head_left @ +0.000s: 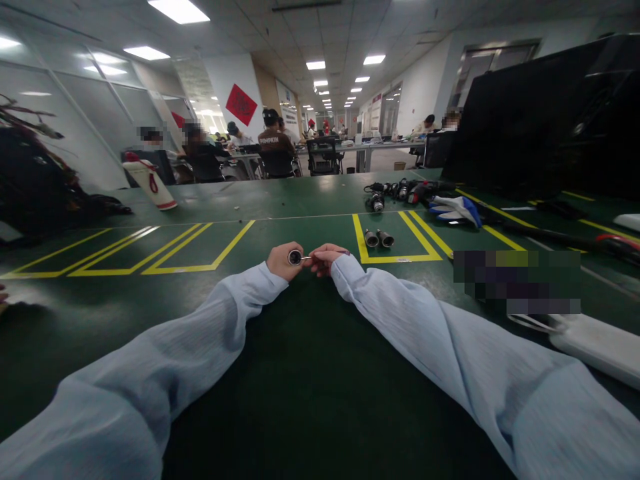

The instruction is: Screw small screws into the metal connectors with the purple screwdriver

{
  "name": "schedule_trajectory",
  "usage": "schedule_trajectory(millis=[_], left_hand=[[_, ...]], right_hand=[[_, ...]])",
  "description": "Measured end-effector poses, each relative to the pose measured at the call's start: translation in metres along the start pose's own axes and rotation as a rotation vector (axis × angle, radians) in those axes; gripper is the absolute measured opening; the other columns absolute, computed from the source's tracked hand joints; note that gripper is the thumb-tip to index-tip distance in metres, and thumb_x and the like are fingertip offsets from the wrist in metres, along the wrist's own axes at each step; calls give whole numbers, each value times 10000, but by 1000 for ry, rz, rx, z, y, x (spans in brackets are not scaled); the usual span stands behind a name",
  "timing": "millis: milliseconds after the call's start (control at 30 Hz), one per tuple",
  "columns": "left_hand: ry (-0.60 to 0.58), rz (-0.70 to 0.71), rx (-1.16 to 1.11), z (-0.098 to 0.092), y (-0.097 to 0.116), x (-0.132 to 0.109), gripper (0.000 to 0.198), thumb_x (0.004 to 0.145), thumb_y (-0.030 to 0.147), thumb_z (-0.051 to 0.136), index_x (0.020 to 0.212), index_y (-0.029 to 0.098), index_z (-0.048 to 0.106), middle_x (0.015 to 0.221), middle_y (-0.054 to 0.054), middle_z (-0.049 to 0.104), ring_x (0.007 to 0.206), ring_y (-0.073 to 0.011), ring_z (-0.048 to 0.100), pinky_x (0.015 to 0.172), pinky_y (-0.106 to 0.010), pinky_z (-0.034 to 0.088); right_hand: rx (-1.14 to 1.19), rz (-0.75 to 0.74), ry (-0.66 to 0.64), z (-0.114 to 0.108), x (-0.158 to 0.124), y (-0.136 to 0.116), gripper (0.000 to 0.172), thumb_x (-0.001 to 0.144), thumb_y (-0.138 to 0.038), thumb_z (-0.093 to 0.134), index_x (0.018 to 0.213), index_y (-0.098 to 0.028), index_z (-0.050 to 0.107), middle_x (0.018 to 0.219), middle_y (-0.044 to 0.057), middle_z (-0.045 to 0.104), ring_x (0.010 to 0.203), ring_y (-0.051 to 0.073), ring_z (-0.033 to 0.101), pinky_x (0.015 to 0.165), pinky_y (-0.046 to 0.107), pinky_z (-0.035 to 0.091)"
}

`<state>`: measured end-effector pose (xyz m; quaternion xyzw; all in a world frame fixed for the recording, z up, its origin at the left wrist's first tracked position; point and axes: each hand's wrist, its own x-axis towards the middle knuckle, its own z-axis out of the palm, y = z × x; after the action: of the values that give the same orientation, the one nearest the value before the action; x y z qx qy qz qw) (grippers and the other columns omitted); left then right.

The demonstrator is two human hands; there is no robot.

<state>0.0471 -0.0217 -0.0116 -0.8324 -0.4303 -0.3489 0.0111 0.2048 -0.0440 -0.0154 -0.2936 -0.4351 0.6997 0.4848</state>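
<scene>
While the left hand [283,264] is curled snugly around a round metal fitting [295,257], hollow end toward the wearer, the right hand [326,259] just beside it has its fingertips pinched on a thin rod [307,258] at the fitting's side, both hands over the middle of the green table [320,373]. Beyond them to the right, two similar metal pieces [385,239] sit side by side within a yellow tape outline [405,259]. Farther back lie a blue-and-white glove [456,209] and a cluster of dark fittings and cables [400,190], with seated people [278,143] well beyond the table.

Both hands [283,262] [325,257] nearly meet (fingers [319,255] curled); arms [195,340] [420,317] stretch forward.
</scene>
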Motion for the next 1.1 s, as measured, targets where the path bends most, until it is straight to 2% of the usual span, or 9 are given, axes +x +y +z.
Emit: schedule_trajectory(millis=[267, 533, 667, 800, 933, 1100], left_hand=[[-120, 21, 260, 3, 2, 1, 97, 615, 239, 563, 654, 152, 545, 606, -32, 587, 568, -158, 545, 515, -237, 395], [-2, 23, 102, -1, 2, 0, 97, 611, 238, 560, 616, 146, 531, 569, -17, 572, 518, -124, 517, 495, -216, 392], [12, 9, 20, -1, 3, -2, 134, 597, 261, 584, 607, 141, 525, 554, -9, 561, 497, -111, 505, 475, -204, 382], [-9, 19, 104, 1, 3, -2, 101, 618, 246, 559, 610, 150, 527, 556, -8, 564, 502, -116, 509, 481, -209, 384], [-42, 47, 203, 2, 3, -1, 77, 625, 237, 546, 616, 162, 532, 567, -12, 574, 529, -130, 527, 498, -217, 394], [-14, 48, 160, 1, 2, -1, 71, 612, 227, 548, 614, 159, 528, 568, -12, 577, 523, -126, 527, 502, -215, 402]], right_hand=[[-141, -77, 20, -5, 5, 8, 91, 683, -69, 520, 620, -132, 536, 505, -11, 623, 413, 84, 546, 358, 165, 411], [-41, -22, -10, -1, 0, 1, 113, 718, -51, 464, 657, -136, 504, 516, -7, 630, 420, 89, 559, 379, 176, 433], [-12, 7, -12, 1, -1, 0, 114, 718, -45, 459, 664, -136, 503, 512, -4, 629, 413, 96, 556, 375, 182, 425], [-44, -35, 28, -2, 4, 4, 109, 708, -56, 478, 647, -139, 513, 512, -6, 629, 410, 98, 553, 371, 183, 421], [-99, -10, 30, -5, 7, 7, 128, 703, -51, 490, 612, -137, 514, 493, -8, 624, 386, 99, 543, 340, 178, 404], [-75, -4, 2, -3, 3, 3, 128, 716, -44, 472, 633, -132, 514, 500, -8, 629, 399, 95, 549, 362, 178, 421]])
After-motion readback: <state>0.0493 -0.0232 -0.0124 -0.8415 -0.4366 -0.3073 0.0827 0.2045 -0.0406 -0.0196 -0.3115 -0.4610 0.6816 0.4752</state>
